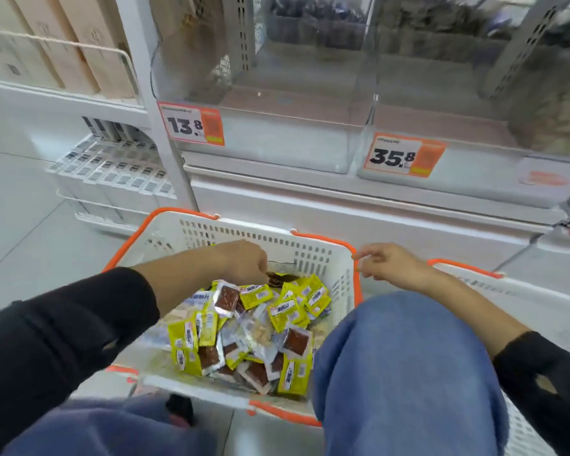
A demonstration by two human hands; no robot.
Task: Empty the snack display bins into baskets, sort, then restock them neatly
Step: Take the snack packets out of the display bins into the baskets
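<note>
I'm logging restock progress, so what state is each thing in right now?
Clear plastic display bin with the 13.8 price tag: emptied.
Clear plastic display bin with the 35.8 price tag: emptied.
White plastic basket with orange handles: on the floor, holding a loose mixed pile.
Yellow and silver snack packets: jumbled, unsorted.
Second white basket: contents hidden.
Left hand: reaching into the pile, grip unclear.
Right hand: fingers curled at the basket's orange rim.

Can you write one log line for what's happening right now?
left hand: reaching into snack packets | right hand: at basket rim | bins: empty
</note>
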